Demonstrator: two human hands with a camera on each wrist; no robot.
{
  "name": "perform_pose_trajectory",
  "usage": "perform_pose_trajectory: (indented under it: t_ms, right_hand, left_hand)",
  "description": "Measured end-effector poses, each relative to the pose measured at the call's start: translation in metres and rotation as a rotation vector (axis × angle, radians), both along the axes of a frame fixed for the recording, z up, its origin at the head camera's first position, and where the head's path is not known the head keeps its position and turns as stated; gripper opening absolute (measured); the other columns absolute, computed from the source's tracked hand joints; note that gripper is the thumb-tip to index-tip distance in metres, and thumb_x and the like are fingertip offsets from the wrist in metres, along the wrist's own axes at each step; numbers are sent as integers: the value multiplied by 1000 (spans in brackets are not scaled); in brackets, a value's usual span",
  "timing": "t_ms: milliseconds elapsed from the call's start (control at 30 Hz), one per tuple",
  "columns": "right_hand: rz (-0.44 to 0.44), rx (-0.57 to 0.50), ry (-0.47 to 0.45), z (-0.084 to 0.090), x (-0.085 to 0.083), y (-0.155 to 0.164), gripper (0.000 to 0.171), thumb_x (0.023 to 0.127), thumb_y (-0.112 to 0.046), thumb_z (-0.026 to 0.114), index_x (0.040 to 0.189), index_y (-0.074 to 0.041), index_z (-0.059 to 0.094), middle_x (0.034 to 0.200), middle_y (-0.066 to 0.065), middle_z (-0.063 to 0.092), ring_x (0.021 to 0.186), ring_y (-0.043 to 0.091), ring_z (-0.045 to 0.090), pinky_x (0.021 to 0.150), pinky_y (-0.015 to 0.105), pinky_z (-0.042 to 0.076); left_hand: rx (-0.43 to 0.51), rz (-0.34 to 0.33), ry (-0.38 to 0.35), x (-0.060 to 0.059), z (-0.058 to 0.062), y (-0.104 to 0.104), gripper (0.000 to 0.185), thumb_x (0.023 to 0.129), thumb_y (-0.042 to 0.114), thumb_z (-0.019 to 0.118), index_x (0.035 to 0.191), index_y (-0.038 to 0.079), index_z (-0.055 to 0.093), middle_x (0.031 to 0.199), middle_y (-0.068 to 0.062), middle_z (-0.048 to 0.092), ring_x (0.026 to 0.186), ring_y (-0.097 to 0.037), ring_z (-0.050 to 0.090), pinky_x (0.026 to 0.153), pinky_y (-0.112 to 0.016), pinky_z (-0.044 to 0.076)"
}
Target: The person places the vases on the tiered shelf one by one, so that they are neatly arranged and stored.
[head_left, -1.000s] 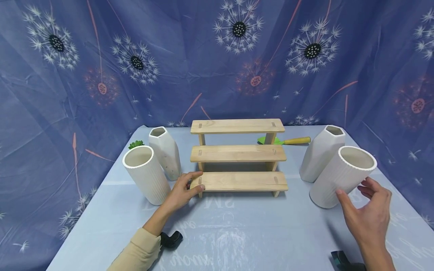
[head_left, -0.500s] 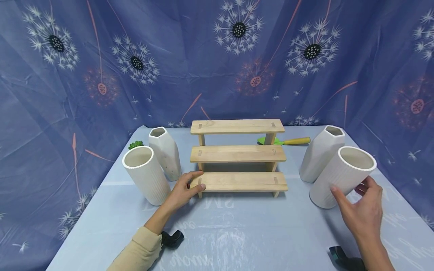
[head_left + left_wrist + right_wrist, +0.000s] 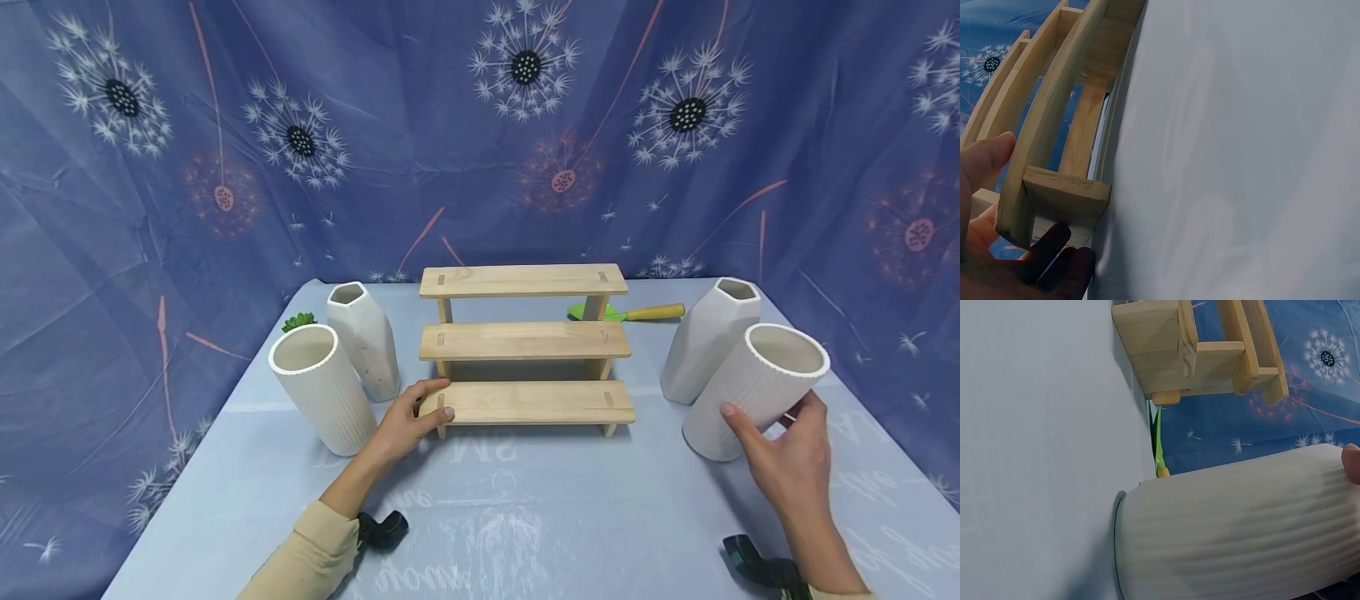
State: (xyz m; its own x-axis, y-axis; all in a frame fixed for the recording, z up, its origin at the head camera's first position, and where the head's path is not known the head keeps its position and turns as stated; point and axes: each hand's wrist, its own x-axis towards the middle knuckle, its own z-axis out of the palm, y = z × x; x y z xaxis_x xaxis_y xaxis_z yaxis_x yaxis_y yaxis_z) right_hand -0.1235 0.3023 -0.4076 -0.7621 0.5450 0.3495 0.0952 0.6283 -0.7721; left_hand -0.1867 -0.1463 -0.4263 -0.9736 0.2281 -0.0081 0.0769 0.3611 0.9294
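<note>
A three-step wooden shelf (image 3: 527,340) stands mid-table. My left hand (image 3: 405,423) grips the left end of its lowest step, thumb in front and fingers behind; the left wrist view has fingers (image 3: 1054,250) under and beside the board. At the right, my right hand (image 3: 787,454) holds a white ribbed vase (image 3: 738,400) with the thumb on its near side. The other fingers go behind the vase and are mostly hidden. In the right wrist view the ribbed vase (image 3: 1229,525) has its base on the table, and only a thumb tip shows.
A white faceted vase (image 3: 705,342) stands just behind the held one. To the left are another ribbed vase (image 3: 330,400), another faceted vase (image 3: 367,342) and a green succulent (image 3: 300,321). Behind the shelf lies a green trowel (image 3: 648,312) with a yellow handle. A blue curtain hangs behind.
My right hand has moved left, closing in on the ribbed vase, its thumb sliding further across the front. The left hand keeps its grip on the shelf, and the vases stand as before.
</note>
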Motion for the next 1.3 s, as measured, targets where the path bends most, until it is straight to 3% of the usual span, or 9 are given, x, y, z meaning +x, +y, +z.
perform_pose_trajectory:
  t_ms: [100,167,333,500,700,1300]
  right_hand:
    - [-2,-28,-24,0,-2,1,86,76,-21,77,144,-7,27,134,19,44,116,38,48,100,32,37]
    - [1,-44,-38,1,-4,1,86,77,-22,76,144,-6,26,135,20,44,117,38,47,98,34,37]
    - [33,-111,-104,4,-5,0,90,80,-28,73,147,-8,17,140,22,37,122,41,42,97,58,34]
    - [54,-190,-151,4,-8,0,92,81,-32,72,148,-12,11,144,21,32,125,41,37,98,63,32]
    - [64,-260,-128,2,-13,0,94,79,-30,74,147,-20,11,144,16,31,127,36,36,104,61,30]
    - [32,-253,-101,-2,-15,-1,89,80,-31,75,146,-24,16,142,13,33,124,31,38,103,60,32]
  left_hand:
    - [12,1,1,-4,-9,-2,51,87,21,68,135,12,50,136,-16,44,108,-26,54,82,-27,45]
    - [25,4,-2,-6,-11,-2,51,87,22,68,134,13,51,137,-15,44,110,-26,53,84,-27,44]
    - [43,15,-18,-6,-11,-2,50,87,23,68,133,13,52,137,-15,44,111,-25,52,85,-27,43]
    - [44,32,-31,-5,-10,0,49,87,22,68,133,15,52,137,-14,44,111,-26,52,84,-27,42]
    - [53,45,-43,-5,-11,2,50,86,22,69,133,15,53,143,-13,41,120,-27,48,90,-28,42]
    - [52,64,-52,-6,-17,1,50,86,24,69,133,19,53,144,-10,41,119,-24,48,91,-27,40]
